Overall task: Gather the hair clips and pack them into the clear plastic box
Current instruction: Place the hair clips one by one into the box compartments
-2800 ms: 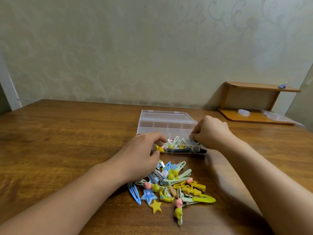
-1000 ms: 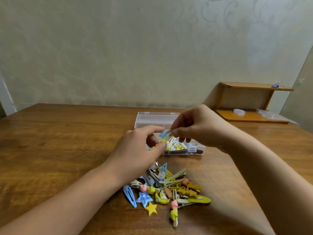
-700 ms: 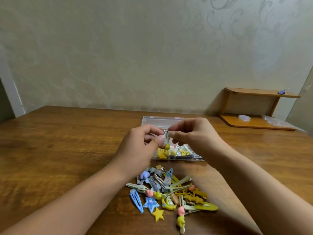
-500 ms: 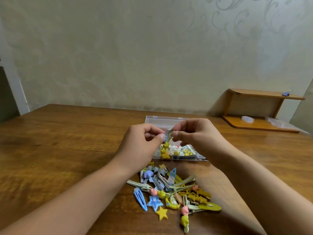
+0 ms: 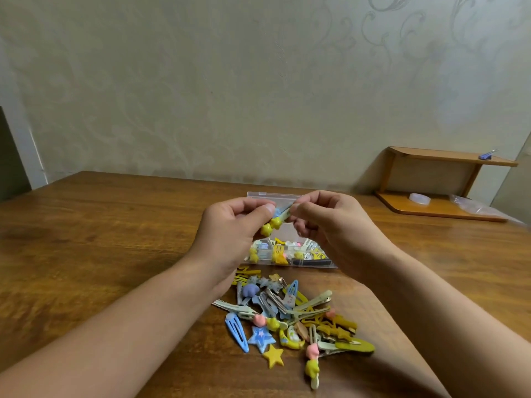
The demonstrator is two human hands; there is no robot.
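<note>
Seen from the camera on my head, my two bare hands meet in the air above a wooden table. My left hand and my right hand both pinch one hair clip between thumb and fingertips, my left at its lower end and my right at its upper end. The clip is pale green and blue, with small yellow star charms at its lower end. Behind and below my hands the clear plastic box lies open on the table, with several clips already in its front compartments. Nearer to me, a loose pile of hair clips lies on the wood, among them a blue snap clip, a blue star and a yellow star. At the far right a small wooden shelf stands against the wall.
</note>
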